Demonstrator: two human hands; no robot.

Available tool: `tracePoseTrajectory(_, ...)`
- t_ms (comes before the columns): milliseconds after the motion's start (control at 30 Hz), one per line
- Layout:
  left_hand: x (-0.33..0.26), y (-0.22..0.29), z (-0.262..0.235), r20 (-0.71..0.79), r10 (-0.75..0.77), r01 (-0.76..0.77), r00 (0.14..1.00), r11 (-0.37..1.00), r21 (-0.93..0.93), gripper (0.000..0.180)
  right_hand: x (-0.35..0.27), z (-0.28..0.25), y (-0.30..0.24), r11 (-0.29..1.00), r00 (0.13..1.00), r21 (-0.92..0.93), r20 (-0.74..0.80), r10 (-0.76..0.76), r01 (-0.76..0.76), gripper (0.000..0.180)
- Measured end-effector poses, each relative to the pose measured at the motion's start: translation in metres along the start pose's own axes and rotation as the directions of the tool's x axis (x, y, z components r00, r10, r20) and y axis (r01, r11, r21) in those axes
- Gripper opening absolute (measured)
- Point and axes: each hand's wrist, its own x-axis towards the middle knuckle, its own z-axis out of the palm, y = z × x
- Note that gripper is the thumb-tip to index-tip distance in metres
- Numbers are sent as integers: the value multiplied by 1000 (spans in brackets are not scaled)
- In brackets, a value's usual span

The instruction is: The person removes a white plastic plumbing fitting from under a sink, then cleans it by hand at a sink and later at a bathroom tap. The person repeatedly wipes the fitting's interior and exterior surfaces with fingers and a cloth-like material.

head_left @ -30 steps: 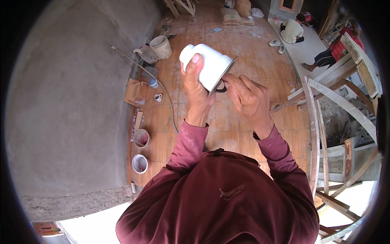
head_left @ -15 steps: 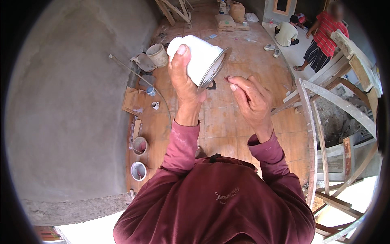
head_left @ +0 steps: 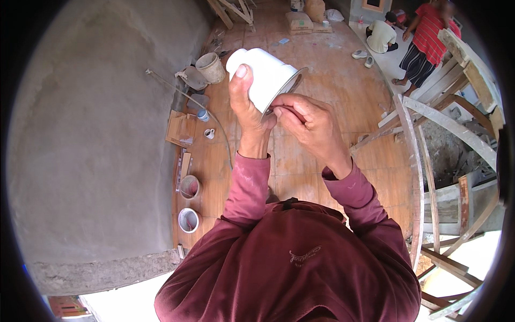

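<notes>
My left hand (head_left: pixel 247 107) grips a white cup-shaped housing (head_left: pixel 263 75) that looks like a downlight fitting, raised in front of me. The housing is stepped and tilted, its grey rim and opening facing down to the right. The left thumb presses along its side; the other fingers are hidden behind it. My right hand (head_left: pixel 311 123) meets the lower part of the rim, thumb and forefinger pinched together at the opening. Whatever lies between those fingertips is too small and covered to make out.
Along the grey wall at left stand a large bucket (head_left: pixel 211 68), two small pails (head_left: pixel 189 186), a white mug (head_left: pixel 209 133) and cardboard (head_left: pixel 178 129). Wooden scaffolding (head_left: pixel 418 161) rises at right. A standing person (head_left: pixel 429 37) and a seated person (head_left: pixel 383 36) are at the far right. Sacks (head_left: pixel 299 22) lie at the back.
My right hand has moved left and up to the housing's rim, from a spot apart from it where it pinched a small dark reddish bit. The left hand keeps its hold.
</notes>
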Motion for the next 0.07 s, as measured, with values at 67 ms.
tracePoseTrajectory(67,-1,3,2,-34,19,-16,999,997,73,56,12,-15,-1,892,992,-437,14,-127,120,16)
